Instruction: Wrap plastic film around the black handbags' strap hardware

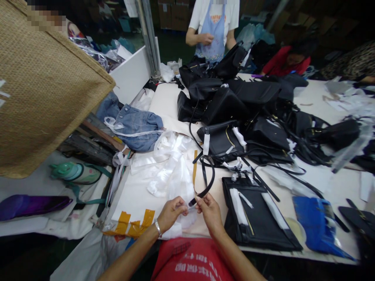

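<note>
My left hand (pixel 171 214) and my right hand (pixel 209 210) are close together at the table's near edge, both pinched. Between their fingertips is the end of a black bag strap (pixel 205 187), with a scrap of white wrapping paper (pixel 191 208) at its tip. The strap curves up to a black handbag (pixel 222 142) lying further back. A flat black bag (pixel 258 218) with white paper strips lies just right of my right hand. Crumpled white wrapping (pixel 172 171) is spread above my left hand.
A large heap of black handbags (pixel 234 97) fills the middle and right of the table. Denim fabric (pixel 133 125), a woven straw bag (pixel 38 89), a green bottle (pixel 74 172) and blue plastic (pixel 315 222) lie around. Two people work at the far side.
</note>
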The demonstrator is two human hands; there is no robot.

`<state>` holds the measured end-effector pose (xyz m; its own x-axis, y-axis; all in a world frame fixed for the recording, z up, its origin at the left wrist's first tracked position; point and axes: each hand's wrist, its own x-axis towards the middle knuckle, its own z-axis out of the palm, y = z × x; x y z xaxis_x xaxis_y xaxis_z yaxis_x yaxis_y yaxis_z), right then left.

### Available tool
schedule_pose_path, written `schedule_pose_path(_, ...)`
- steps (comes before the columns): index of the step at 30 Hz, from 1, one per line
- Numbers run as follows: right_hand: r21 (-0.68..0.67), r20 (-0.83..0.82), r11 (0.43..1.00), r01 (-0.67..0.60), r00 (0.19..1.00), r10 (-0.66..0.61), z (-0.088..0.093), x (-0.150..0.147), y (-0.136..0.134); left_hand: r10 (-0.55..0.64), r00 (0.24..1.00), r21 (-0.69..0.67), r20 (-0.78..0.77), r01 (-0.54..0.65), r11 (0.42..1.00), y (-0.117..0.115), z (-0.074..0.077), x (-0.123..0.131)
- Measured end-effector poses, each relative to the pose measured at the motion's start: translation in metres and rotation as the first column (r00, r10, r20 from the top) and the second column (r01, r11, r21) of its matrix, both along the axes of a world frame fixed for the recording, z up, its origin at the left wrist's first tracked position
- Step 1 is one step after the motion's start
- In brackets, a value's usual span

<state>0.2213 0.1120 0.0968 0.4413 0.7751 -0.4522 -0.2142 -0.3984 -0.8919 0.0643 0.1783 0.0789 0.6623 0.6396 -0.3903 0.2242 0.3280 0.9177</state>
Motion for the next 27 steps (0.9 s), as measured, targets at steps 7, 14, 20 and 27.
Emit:
schedule_pose_path(7, 0.037, -0.028, 0.999, -0.006, 1.0, 0.007, -0.014, 0.001, 0.001, 0.036, 0.996, -0.188, 0.086, -0.02, 0.982, -0.002, -0.001, 0.006)
schedule_pose_path(14, 0.042, -0.206, 0.995, -0.086, 0.974, 0.093, -0.015, -0.008, 0.0, 0.139, 0.982, -0.319, 0.125, -0.093, 0.943, -0.002, -0.004, 0.01)
schedule_pose_path(20, 0.017, -0.262, 0.998, -0.059, 0.963, 0.061, -0.001, 0.011, 0.017, 0.15, 0.988, -0.333, 0.022, -0.134, 0.933, -0.003, -0.003, 0.008)
schedule_pose_path(27, 0.07, -0.225, 0.998, 0.008, 0.974, 0.008, 0.003, 0.016, 0.018, 0.139, 0.99, -0.261, -0.008, -0.137, 0.956, -0.002, 0.007, 0.015)
